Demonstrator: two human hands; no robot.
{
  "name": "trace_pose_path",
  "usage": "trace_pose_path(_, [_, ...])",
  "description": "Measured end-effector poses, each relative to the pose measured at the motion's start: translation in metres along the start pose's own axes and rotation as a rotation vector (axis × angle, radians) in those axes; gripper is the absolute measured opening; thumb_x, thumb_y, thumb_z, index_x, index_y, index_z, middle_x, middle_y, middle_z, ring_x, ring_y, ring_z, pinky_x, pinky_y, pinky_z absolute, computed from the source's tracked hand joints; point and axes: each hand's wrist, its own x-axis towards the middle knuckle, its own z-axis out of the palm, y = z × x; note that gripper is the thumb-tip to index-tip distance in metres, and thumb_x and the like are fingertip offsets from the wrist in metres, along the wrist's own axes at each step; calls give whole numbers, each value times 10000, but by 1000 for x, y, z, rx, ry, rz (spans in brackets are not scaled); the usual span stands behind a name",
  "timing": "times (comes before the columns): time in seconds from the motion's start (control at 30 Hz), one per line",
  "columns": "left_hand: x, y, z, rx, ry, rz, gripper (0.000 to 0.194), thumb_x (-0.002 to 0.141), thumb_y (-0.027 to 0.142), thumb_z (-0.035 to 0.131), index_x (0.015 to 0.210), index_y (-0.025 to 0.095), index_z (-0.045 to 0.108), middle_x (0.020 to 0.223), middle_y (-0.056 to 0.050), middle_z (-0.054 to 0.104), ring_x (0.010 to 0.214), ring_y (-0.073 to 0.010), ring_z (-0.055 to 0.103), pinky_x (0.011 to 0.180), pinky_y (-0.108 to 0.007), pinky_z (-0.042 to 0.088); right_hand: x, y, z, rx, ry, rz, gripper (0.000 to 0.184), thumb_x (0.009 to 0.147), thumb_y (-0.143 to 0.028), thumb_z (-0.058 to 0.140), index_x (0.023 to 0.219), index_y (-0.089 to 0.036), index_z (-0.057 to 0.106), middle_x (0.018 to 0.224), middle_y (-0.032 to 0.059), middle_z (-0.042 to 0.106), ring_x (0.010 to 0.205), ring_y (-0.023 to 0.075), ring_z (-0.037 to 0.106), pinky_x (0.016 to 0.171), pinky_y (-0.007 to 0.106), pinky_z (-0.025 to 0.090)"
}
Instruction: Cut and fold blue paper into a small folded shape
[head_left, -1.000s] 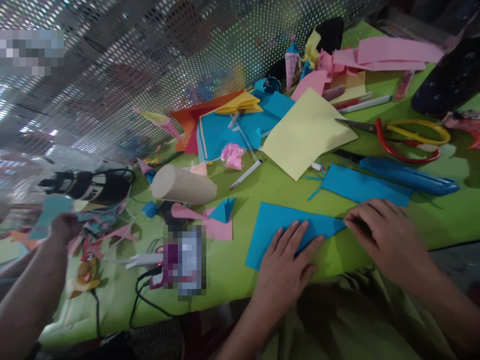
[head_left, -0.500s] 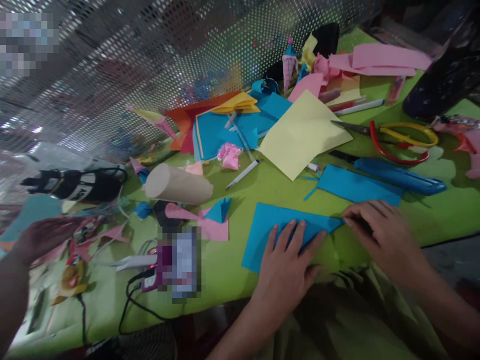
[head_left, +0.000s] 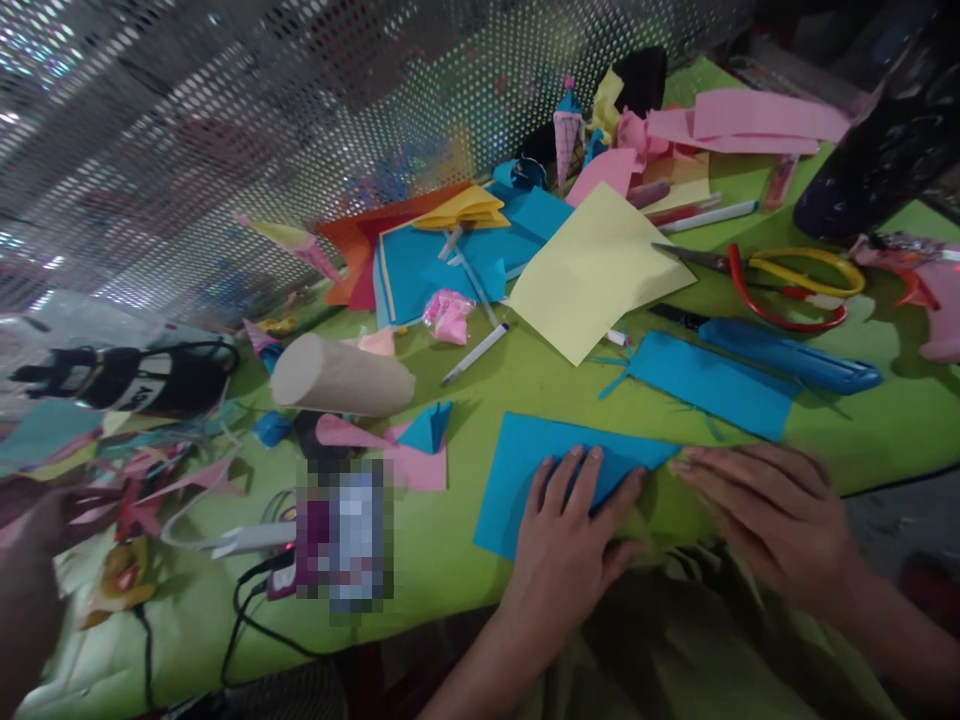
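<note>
By the green bench [head_left: 435, 560] a yellow sheet [head_left: 592, 280] is being carried; a blue sheet [head_left: 517, 470] is being carried nearer the body, toward the near edge; it is being held down by the left hand [head_left: 566, 530], whose grip is released and spread flat; at its narrow right tip the right hand [head_left: 776, 510] is being held, though whether anything is being grasped there cannot be told; the scissors [head_left: 739, 278] are being rested partly over the yellow sheet; a pen [head_left: 478, 354] is being seen between the tube [head_left: 341, 375] and that sheet.

Black bottle [head_left: 176, 378]: "AS" (rest unclear).
</note>
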Motion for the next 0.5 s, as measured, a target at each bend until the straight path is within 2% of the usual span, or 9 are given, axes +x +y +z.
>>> trace_pose_path(0.1, [0, 0, 1, -5, 13, 4, 622, 958, 586, 556, 1539, 392, 453, 1534, -94, 495, 1376, -331, 444, 1155, -552, 340, -1, -1, 1, -59, -136, -64, 664, 920, -163, 650, 1523, -392, 493, 1388, -38, 691, 1169, 247, 696, 1013, 448, 501])
trace_pose_path(0.17, [0, 0, 0, -2, 9, 5, 627, 962, 571, 559, 1550, 392, 436, 1536, -95, 493, 1378, -330, 443, 1158, -551, 334, -3, 0, 2, -87, -168, -77, 659, 928, -200, 664, 1536, -371, 475, 1402, -44, 678, 1190, 242, 687, 1028, 446, 494])
trace_pose_path(0.5, [-1, -1, 1, -25, 31, 5, 606, 971, 586, 528, 1538, 382, 461, 1542, -88, 487, 1385, -324, 443, 1176, -535, 310, -6, 3, 5, -100, -123, -47, 581, 931, -263, 669, 1489, -354, 533, 1380, -60, 692, 1155, 253, 697, 1006, 457, 516])
